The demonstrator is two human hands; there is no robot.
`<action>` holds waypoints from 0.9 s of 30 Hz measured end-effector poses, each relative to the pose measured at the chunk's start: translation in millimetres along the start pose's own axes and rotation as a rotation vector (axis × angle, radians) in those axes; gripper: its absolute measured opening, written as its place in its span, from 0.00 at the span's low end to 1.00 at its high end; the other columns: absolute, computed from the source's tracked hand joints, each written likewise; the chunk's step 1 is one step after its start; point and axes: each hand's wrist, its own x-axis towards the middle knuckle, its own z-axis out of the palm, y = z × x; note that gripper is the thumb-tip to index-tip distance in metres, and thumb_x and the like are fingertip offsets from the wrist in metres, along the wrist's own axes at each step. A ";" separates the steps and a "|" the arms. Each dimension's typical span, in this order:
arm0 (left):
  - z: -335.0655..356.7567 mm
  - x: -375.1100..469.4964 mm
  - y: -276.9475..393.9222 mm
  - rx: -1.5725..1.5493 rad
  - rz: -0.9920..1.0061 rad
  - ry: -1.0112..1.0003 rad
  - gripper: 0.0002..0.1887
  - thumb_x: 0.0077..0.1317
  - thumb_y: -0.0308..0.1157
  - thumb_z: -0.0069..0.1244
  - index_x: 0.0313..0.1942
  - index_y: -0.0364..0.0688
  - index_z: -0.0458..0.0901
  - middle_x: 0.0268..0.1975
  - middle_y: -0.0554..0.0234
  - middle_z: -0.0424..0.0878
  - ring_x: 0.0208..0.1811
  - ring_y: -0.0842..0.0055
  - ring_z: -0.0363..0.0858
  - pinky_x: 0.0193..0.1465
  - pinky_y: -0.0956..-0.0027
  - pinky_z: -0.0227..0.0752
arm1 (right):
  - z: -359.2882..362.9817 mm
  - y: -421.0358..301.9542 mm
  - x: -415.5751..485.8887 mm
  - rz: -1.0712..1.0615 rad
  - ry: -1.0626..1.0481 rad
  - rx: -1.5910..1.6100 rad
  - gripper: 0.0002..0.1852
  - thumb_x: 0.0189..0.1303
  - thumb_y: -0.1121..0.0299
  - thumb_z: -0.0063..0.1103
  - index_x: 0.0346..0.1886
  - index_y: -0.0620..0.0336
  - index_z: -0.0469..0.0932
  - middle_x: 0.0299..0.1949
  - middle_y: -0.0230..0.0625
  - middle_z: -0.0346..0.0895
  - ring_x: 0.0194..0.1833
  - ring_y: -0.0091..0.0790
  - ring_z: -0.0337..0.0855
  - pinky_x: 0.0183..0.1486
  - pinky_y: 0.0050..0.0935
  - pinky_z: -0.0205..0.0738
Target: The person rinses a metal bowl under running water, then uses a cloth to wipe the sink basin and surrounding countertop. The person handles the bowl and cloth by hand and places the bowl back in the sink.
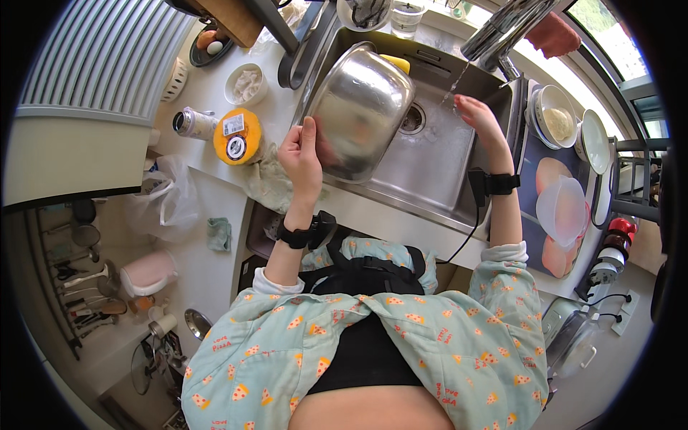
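Observation:
My left hand point(302, 156) grips the near-left edge of a shiny stainless steel basin point(371, 102), thumb on its outer side. The basin is tilted on its side over the left part of the sink point(430, 166), its wet outside turned towards me. Water runs in a thin stream from the chrome faucet point(500, 35). My right hand point(480, 121) is just beside that stream, fingers stretched out and holding nothing. A yellow thing point(396, 63), partly hidden, shows behind the basin. The drain point(413, 118) lies between the basin and my right hand.
Left of the sink stand a white bowl point(245, 86) with pale food, an orange-topped round container point(237, 137), an opened vacuum flask point(194, 124) and a crumpled cloth point(271, 180). On the right are stacked bowls point(556, 115) and a translucent bowl point(560, 210). A dark rack point(293, 54) borders the sink.

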 end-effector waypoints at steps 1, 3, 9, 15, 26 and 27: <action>0.6 -2.7 -0.1 0.000 -0.002 -0.003 0.19 0.65 0.41 0.49 0.17 0.44 0.70 0.17 0.80 0.66 0.19 0.92 0.57 0.22 0.83 0.49 | -3.0 0.0 4.1 0.014 -0.014 0.163 0.19 0.63 0.60 0.49 0.51 0.64 0.73 0.46 0.39 0.77 0.51 0.32 0.74 0.54 0.30 0.66; 2.6 -4.0 -0.7 -0.045 -0.052 0.039 0.19 0.65 0.41 0.49 0.17 0.43 0.71 0.17 0.79 0.67 0.19 0.92 0.59 0.22 0.83 0.50 | -8.5 3.6 15.8 0.045 0.005 0.370 0.17 0.63 0.61 0.49 0.48 0.65 0.74 0.45 0.41 0.77 0.48 0.33 0.77 0.50 0.29 0.71; 4.5 -3.2 3.5 -0.090 -0.117 0.093 0.19 0.66 0.43 0.47 0.20 0.41 0.73 0.17 0.75 0.71 0.20 0.90 0.64 0.22 0.84 0.54 | -9.8 30.9 34.2 -0.160 0.233 -0.645 0.17 0.55 0.61 0.57 0.39 0.68 0.79 0.35 0.39 0.80 0.41 0.26 0.79 0.42 0.21 0.71; 7.8 0.8 3.7 -0.035 -0.057 0.069 0.21 0.65 0.46 0.47 0.20 0.40 0.71 0.17 0.71 0.72 0.16 0.88 0.66 0.20 0.83 0.58 | -55.5 21.7 34.7 0.076 0.224 -0.107 0.18 0.58 0.53 0.54 0.36 0.61 0.77 0.30 0.32 0.78 0.30 0.25 0.76 0.33 0.24 0.71; 15.7 6.5 -3.3 -0.013 -0.196 0.029 0.19 0.64 0.47 0.47 0.27 0.38 0.74 0.15 0.69 0.70 0.11 0.84 0.68 0.11 0.80 0.61 | -80.7 4.0 93.3 0.182 0.323 -0.045 0.24 0.66 0.48 0.35 0.31 0.60 0.70 0.22 0.32 0.71 0.20 0.28 0.75 0.23 0.27 0.72; 15.1 7.1 -4.5 0.001 -0.195 0.023 0.20 0.64 0.48 0.47 0.27 0.38 0.74 0.14 0.69 0.70 0.11 0.84 0.67 0.11 0.80 0.61 | -80.1 3.3 94.6 0.214 0.317 -0.071 0.23 0.66 0.48 0.34 0.30 0.59 0.69 0.21 0.31 0.70 0.19 0.28 0.74 0.21 0.26 0.71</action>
